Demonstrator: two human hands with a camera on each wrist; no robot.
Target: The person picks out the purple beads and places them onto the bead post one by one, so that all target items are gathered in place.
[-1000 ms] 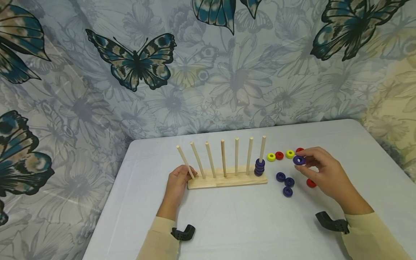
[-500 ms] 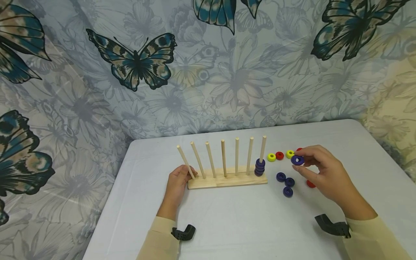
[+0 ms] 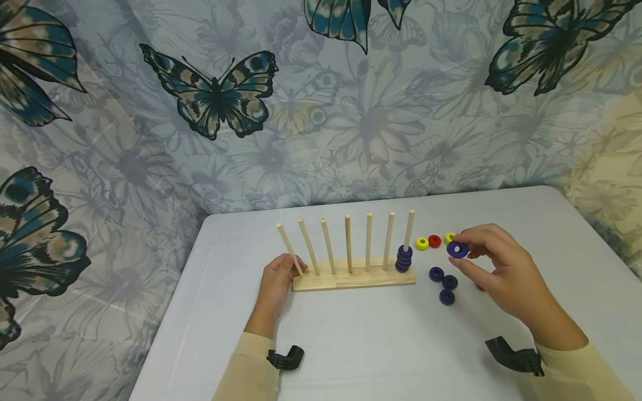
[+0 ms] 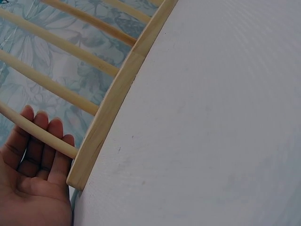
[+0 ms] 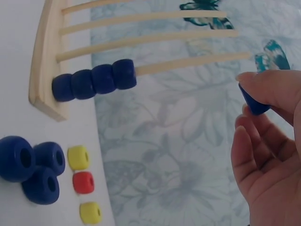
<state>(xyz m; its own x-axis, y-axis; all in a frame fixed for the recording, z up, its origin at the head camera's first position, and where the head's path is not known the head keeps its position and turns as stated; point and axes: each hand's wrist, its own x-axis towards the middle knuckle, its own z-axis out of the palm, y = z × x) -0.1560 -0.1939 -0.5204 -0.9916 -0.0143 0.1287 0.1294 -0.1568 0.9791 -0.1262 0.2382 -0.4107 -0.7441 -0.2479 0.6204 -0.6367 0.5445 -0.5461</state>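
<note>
A wooden peg rack (image 3: 351,282) with several upright pegs stands on the white table. Its rightmost peg carries a stack of dark blue ring beads (image 3: 403,259); the other pegs are bare. My left hand (image 3: 277,278) is at the rack's left end, its fingers lying behind the leftmost peg (image 4: 42,134) and touching the end of the base, fairly straight in the left wrist view. To the right of the rack, my right hand (image 3: 506,273) pinches a blue ring bead (image 3: 457,249) between thumb and fingertips, above the table. The bead's hole shows in the head view.
Three loose blue beads (image 3: 450,282) lie together right of the rack. Behind them sit yellow beads (image 3: 422,243) and a red bead (image 3: 434,241) in a row. Another red bead is mostly hidden by my right hand. A butterfly-patterned cloth (image 3: 321,111) hangs behind the table.
My right hand has moved slightly left and nearer to me with the blue bead, covering more of the red beads. The left hand keeps its place at the rack. The head view has shifted slightly.
</note>
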